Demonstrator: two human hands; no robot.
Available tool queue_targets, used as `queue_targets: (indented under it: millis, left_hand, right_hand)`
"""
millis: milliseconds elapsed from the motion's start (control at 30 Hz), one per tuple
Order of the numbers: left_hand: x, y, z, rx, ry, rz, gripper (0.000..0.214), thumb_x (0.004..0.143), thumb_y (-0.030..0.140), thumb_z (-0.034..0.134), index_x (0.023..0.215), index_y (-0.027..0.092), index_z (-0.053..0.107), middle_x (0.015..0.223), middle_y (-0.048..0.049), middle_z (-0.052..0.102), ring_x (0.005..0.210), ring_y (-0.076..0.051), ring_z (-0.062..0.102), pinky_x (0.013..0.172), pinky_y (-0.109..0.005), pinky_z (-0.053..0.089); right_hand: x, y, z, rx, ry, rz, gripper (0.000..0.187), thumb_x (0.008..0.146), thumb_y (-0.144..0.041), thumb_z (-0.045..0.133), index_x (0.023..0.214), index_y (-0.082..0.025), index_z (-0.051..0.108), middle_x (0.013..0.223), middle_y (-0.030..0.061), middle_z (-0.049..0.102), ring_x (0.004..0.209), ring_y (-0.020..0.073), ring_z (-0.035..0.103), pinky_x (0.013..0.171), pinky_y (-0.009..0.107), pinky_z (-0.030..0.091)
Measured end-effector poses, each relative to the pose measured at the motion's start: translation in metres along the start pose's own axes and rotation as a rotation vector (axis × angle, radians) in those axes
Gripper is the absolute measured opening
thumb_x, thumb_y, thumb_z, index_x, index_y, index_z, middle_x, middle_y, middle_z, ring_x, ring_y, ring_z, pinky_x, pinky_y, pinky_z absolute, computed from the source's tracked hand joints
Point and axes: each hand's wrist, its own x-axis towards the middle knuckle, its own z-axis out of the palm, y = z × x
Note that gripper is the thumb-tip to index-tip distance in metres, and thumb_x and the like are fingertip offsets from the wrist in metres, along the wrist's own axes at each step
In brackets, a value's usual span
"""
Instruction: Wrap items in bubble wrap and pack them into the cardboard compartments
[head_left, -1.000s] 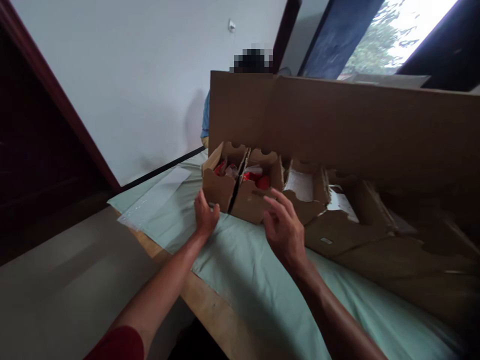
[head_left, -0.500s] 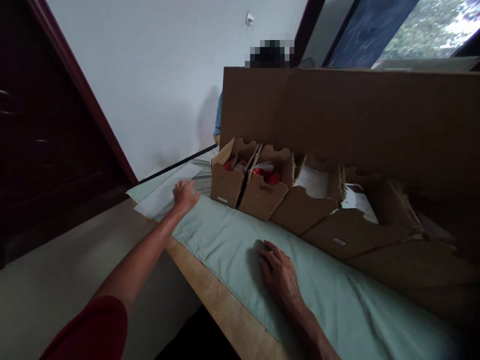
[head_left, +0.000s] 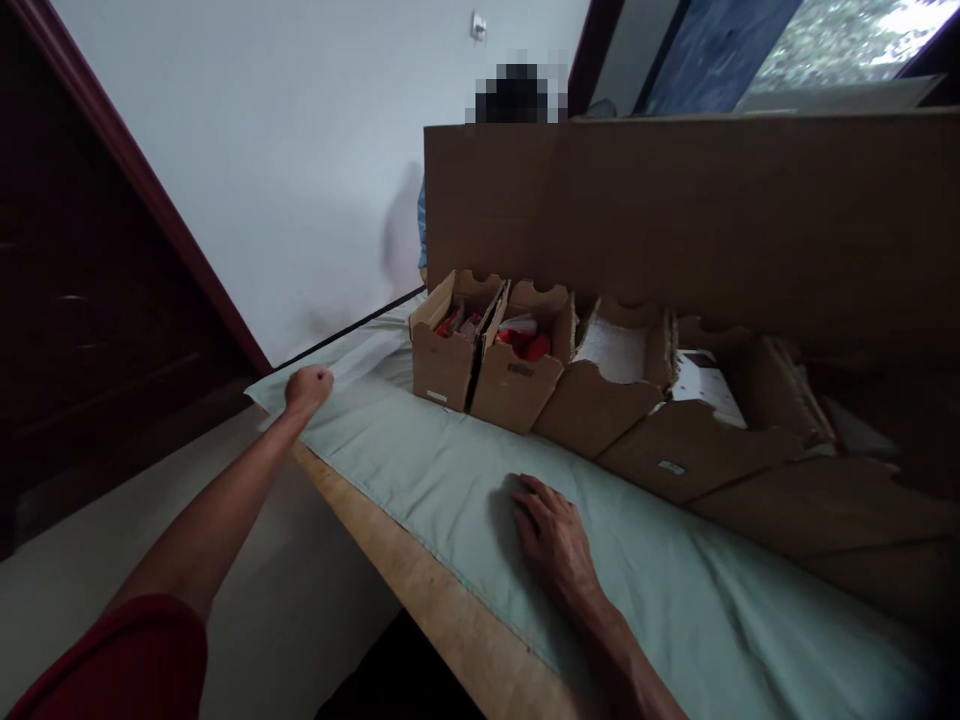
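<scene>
My left hand [head_left: 308, 386] is stretched out to the far left end of the table, closed in a fist at the edge of the pale green cloth [head_left: 450, 480] and a clear plastic sheet [head_left: 367, 352]. What the fingers pinch is too small to make out. My right hand [head_left: 551, 530] lies flat on the cloth, fingers spread, palm down, holding nothing. Behind the hands stands a row of small open cardboard boxes [head_left: 480, 355]; the two left ones hold red and white items.
A tall cardboard panel [head_left: 675, 215] stands behind the boxes. A person in a blue sleeve [head_left: 421, 225] sits beyond it. The wooden table edge [head_left: 450, 620] runs diagonally; grey floor lies to the left, a dark wooden door at far left.
My left hand moved away from the left box to the table's far left end and closed. My right hand dropped from the boxes and settled flat on the cloth.
</scene>
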Motion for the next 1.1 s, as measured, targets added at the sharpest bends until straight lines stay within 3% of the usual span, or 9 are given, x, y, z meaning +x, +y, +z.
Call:
queue_targets:
  millis: [100,200,367,500,600,667,833,967,1100]
  left_hand:
    - [-0.028,0.002,-0.028,-0.198,-0.058,0.045,0.024,0.083,0.039,0.062,0.077,0.018,0.071,0.076,-0.0048,0.073,0.084,-0.025,0.07,0.07,-0.029,0.049]
    - [-0.079,0.002,-0.04,-0.379,-0.152,0.095,0.037,0.075,0.052,0.062,0.082,0.018,0.072,0.073,-0.0034,0.072,0.067,-0.02,0.065,0.062,-0.028,0.048]
    - [-0.167,0.008,-0.022,-0.811,-0.3,0.078,0.035,0.067,0.052,0.075,0.075,0.018,0.069,0.082,-0.0065,0.075,0.073,-0.021,0.068,0.07,-0.032,0.054]
    - [-0.212,0.013,-0.005,-1.247,-0.473,-0.052,0.026,0.065,0.043,0.073,0.079,0.02,0.072,0.117,-0.0119,0.077,0.104,-0.036,0.073,0.086,-0.05,0.06]
    - [-0.235,0.019,0.001,-1.446,-0.642,-0.121,0.043,0.07,0.049,0.065,0.101,0.022,0.078,0.141,-0.0098,0.067,0.13,-0.043,0.062,0.099,-0.06,0.057]
    - [-0.246,0.025,0.004,-1.514,-0.759,-0.141,0.055,0.069,0.056,0.063,0.11,0.022,0.079,0.145,-0.0093,0.064,0.138,-0.046,0.054,0.105,-0.061,0.054]
    - [-0.256,0.037,0.016,-1.644,-0.964,-0.126,0.053,0.064,0.059,0.064,0.1,0.024,0.08,0.143,-0.0083,0.066,0.145,-0.045,0.046,0.111,-0.062,0.049]
    - [-0.26,0.04,0.027,-1.666,-1.069,-0.111,0.046,0.062,0.046,0.065,0.097,0.021,0.081,0.135,-0.0113,0.071,0.137,-0.043,0.055,0.112,-0.061,0.047]
    - [-0.278,0.031,0.045,-1.589,-1.186,-0.094,0.055,0.063,0.038,0.069,0.115,0.023,0.08,0.131,-0.0093,0.073,0.13,-0.039,0.061,0.114,-0.056,0.044]
  right_hand:
    - [0.001,0.0,0.0,0.057,-0.006,0.036,0.03,0.096,-0.025,0.048,0.102,-0.02,0.077,0.127,0.0134,0.072,0.108,0.0307,0.069,0.086,0.046,0.056]
    - [0.003,-0.004,-0.003,0.163,0.007,0.098,0.027,0.095,-0.03,0.052,0.1,-0.022,0.077,0.127,0.0122,0.073,0.112,0.0322,0.069,0.091,0.05,0.056]
    - [0.005,-0.027,-0.012,0.489,0.035,0.187,0.026,0.093,-0.04,0.058,0.104,-0.023,0.075,0.129,0.0134,0.072,0.118,0.0311,0.069,0.101,0.05,0.055]
    - [0.007,-0.05,-0.023,0.72,-0.107,0.336,0.043,0.092,-0.052,0.059,0.121,-0.021,0.07,0.125,0.0155,0.072,0.11,0.0296,0.071,0.087,0.043,0.061]
    - [0.008,-0.064,-0.031,0.939,-0.224,0.484,0.054,0.091,-0.059,0.061,0.13,-0.021,0.065,0.125,0.015,0.072,0.112,0.0297,0.07,0.087,0.042,0.06]
    - [0.009,-0.073,-0.036,1.089,-0.262,0.477,0.052,0.094,-0.06,0.058,0.132,-0.025,0.064,0.135,0.0122,0.068,0.12,0.0289,0.066,0.093,0.042,0.058]
    - [0.008,-0.085,-0.05,1.402,-0.329,0.406,0.062,0.09,-0.075,0.051,0.12,-0.025,0.071,0.118,0.0106,0.074,0.11,0.0323,0.069,0.093,0.046,0.056]
    - [0.003,-0.074,-0.073,1.444,-0.218,0.466,0.068,0.074,-0.085,0.063,0.097,-0.022,0.075,0.094,0.0104,0.075,0.089,0.0305,0.071,0.083,0.043,0.056]
    - [-0.001,-0.056,-0.106,1.308,-0.225,0.524,0.048,0.071,-0.066,0.082,0.085,-0.021,0.073,0.074,0.0028,0.067,0.066,0.0179,0.062,0.066,0.03,0.053]
